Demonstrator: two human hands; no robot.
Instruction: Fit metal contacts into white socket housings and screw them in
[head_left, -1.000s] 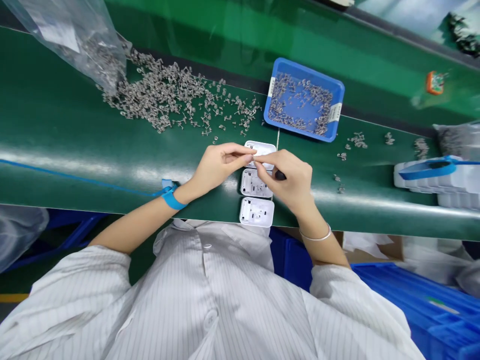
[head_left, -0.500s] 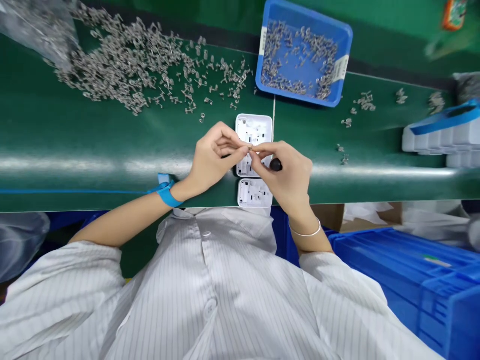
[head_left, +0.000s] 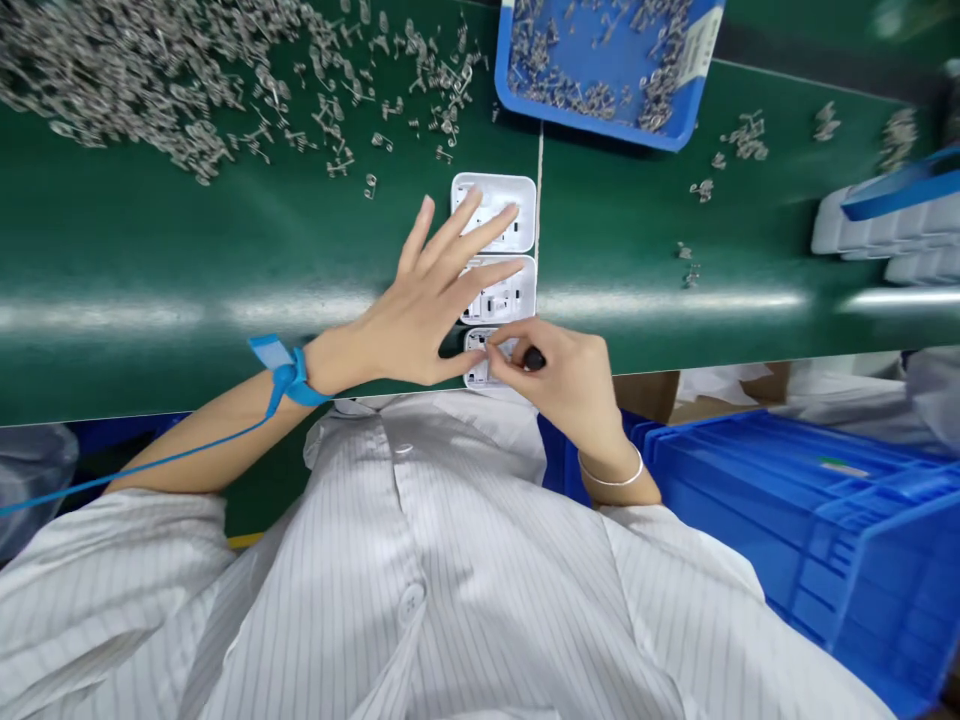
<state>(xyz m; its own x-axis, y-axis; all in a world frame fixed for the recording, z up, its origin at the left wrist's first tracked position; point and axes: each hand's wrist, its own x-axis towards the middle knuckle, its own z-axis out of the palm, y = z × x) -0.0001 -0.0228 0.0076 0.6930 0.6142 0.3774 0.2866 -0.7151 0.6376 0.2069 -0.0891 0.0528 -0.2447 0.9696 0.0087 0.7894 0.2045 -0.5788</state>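
Three white plastic housings stand in a column on the green bench: a far one [head_left: 495, 185], a middle one [head_left: 528, 292] and a near one [head_left: 471, 372] at the bench edge. My left hand [head_left: 431, 295] is spread, its fingers over the far and middle housings and its thumb tip at the near one. Over the near housing, my right hand [head_left: 562, 375] is closed, thumb and forefinger pinched together. A black-ended tool [head_left: 533, 358] is held in that hand; anything small between the fingertips is hidden.
A large pile of small metal springs [head_left: 150, 80] covers the far left. A blue bin [head_left: 592, 120] holds more. Small spring clusters [head_left: 748, 137] and white trays [head_left: 862, 222] are at right. A blue crate [head_left: 787, 520] stands below the bench edge.
My hands have parted: the left has opened and spread over the housings, while the right has moved down to the near one. The view has shifted, and three housings now show instead of two.
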